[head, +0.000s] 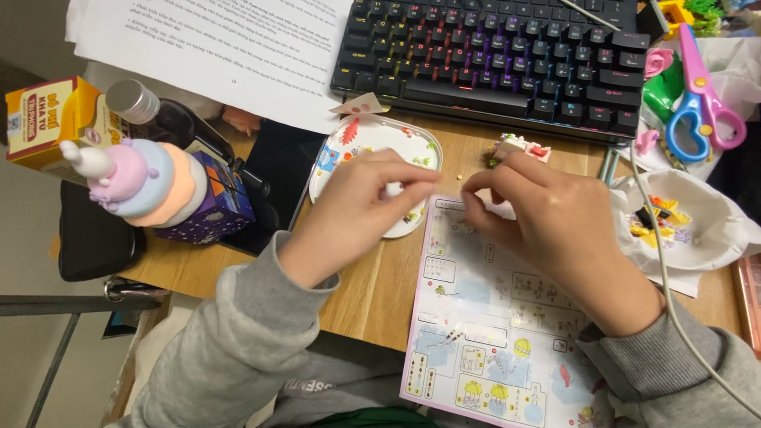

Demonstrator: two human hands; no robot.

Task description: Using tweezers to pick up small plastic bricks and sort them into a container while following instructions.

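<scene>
A tiny white building piece (392, 189) sits pinched in the left hand (361, 210) over the white oval plastic tray (342, 147), which holds small coloured bits within reach; the right hand (547, 230), fingers narrowed on something I cannot tell, rests on the pastel illustrated instruction sheet (483, 341); beside it, a crumpled white bag (713, 218) cradles yellow and orange pieces.

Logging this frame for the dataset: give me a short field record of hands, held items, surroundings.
surface: wooden desk
left hand: pinching a small white piece over the white tray
right hand: fingertips down on the instruction sheet; held item hidden
behind: black keyboard, printed paper
right side: scissors, bag of small bricks
left side: pastel toy figure
</scene>
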